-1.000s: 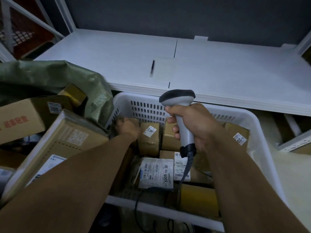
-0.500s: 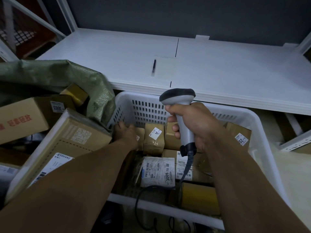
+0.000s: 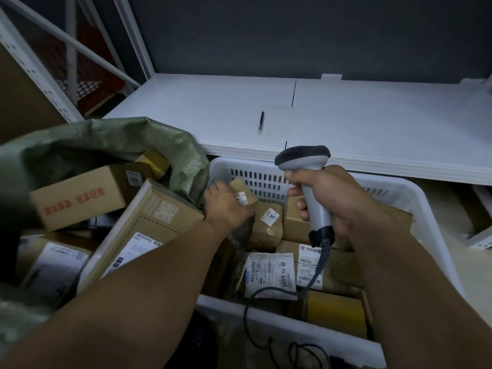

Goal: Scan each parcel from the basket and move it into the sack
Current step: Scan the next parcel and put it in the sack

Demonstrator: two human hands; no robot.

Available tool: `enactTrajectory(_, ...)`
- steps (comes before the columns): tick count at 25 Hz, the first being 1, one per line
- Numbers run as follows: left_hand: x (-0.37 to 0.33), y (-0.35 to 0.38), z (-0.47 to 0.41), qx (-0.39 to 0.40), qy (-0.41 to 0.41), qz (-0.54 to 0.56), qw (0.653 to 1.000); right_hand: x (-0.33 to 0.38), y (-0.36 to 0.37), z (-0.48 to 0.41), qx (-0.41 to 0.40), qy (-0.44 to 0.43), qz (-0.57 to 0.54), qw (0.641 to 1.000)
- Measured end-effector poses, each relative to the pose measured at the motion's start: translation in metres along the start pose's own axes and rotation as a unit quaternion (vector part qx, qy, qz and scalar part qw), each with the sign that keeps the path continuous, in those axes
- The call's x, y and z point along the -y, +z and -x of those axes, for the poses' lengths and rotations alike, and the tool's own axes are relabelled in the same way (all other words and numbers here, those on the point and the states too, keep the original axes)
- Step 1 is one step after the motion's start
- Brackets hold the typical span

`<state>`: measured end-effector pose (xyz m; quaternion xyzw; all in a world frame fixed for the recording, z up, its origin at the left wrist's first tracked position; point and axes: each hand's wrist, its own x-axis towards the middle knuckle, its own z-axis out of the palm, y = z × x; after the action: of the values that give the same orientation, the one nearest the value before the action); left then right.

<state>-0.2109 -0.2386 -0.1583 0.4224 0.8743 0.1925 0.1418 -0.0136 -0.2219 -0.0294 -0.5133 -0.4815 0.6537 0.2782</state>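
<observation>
At the basket's (image 3: 422, 194) 10 o'clock corner, left grip (image 3: 226, 209) had lifted a pinched small brown parcel (image 3: 239, 188) for scanning; right grip (image 3: 331, 199) clasped the barcode scanner (image 3: 303, 159).

At frame centre the left hand (image 3: 226, 206) grips a small brown parcel (image 3: 243, 193) above the white slotted basket (image 3: 426, 209). The right hand (image 3: 327, 198) holds a grey barcode scanner (image 3: 308, 177) upright. A green sack (image 3: 111, 139) of cardboard boxes (image 3: 80, 198) fills the left.
</observation>
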Motion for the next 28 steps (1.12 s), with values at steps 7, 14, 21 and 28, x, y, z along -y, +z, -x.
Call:
enactTrajectory(7,-0.032,-0.044,0.033,-0.101,-0.003,0.173,0.98,0.004,-0.01,0.02,-0.009,-0.026,0.008,1.0)
enactTrajectory(14,-0.053,-0.077,0.046,-0.009,-0.166,0.504,0.847,0.012,-0.023,0.026,-0.034,-0.047,-0.011,0.998)
enactTrajectory(21,-0.045,-0.083,0.047,0.083,-0.213,0.626,0.745,0.013,-0.031,0.03,-0.125,-0.088,-0.093,0.984)
enactTrajectory(28,-0.04,-0.08,0.049,0.078,-0.156,0.583,0.793,0.018,-0.033,0.03,-0.159,-0.135,-0.159,0.965)
